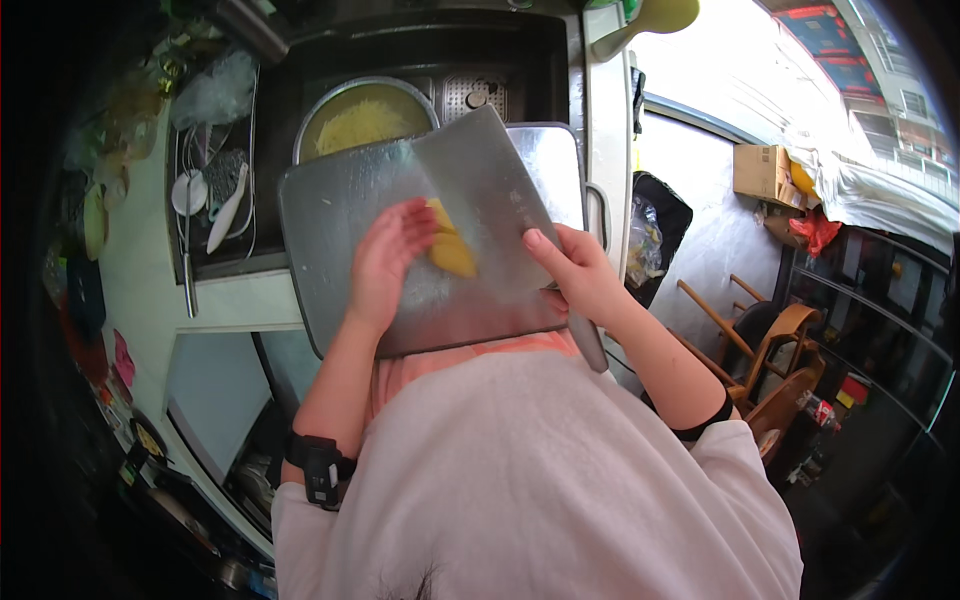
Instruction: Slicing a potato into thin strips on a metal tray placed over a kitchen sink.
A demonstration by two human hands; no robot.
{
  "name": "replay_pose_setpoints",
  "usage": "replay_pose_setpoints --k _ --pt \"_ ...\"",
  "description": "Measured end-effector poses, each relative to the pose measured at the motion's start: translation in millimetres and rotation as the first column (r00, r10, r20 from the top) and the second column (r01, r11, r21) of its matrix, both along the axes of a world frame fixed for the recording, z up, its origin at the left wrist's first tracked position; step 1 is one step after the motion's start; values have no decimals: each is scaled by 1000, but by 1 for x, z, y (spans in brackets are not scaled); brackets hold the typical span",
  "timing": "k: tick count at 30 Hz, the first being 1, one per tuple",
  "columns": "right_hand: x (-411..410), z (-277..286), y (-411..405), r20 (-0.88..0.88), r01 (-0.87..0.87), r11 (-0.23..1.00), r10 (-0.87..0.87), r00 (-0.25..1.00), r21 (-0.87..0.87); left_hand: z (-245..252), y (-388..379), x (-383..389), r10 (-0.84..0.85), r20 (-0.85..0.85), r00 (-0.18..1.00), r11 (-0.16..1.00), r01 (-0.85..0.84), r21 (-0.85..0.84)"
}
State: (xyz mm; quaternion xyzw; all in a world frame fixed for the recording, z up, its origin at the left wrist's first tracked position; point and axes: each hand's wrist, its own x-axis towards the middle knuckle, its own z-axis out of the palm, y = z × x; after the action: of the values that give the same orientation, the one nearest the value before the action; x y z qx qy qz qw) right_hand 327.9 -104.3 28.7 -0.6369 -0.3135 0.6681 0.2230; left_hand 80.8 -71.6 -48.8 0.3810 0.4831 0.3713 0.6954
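Note:
A metal cutting board (337, 247) lies before me over the near edge of the sink. Yellow slices that look like potato (452, 255) rest near its middle. Against their left side is my left hand (394, 251), blurred, its fingers together; whether it grips them is unclear. My right hand (574, 266) holds a wide-bladed cleaver (487, 172) by the blade's near end, with the handle pointing down towards my body. The blade lies flat or slightly tilted just right of the slices. Beyond the board, a round metal bowl (365, 84) holds yellow shreds (360, 124) in liquid.
The dark sink (510, 37) with its drain (476, 99) lies beyond. At left, a wire rack (255, 150) holds a whisk, a white-handled utensil (229, 210) and a plastic bag (217, 90). A shiny metal surface (551, 150) shows behind the cleaver. Wooden chairs (780, 337) stand at right.

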Motion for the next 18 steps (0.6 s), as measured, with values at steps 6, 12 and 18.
replay_pose_setpoints --k 6,12,18 --pt "-12 -7 8 -318 61 980 -120 941 -191 36 7 26 273 712 647 796 264 -545" --pt "-8 -24 -5 -295 110 974 -166 941 -196 26 3 21 189 659 728 780 296 -551" --pt "6 -38 -22 -284 158 974 -199 938 -163 12 -2 16 11 514 858 828 280 -486"
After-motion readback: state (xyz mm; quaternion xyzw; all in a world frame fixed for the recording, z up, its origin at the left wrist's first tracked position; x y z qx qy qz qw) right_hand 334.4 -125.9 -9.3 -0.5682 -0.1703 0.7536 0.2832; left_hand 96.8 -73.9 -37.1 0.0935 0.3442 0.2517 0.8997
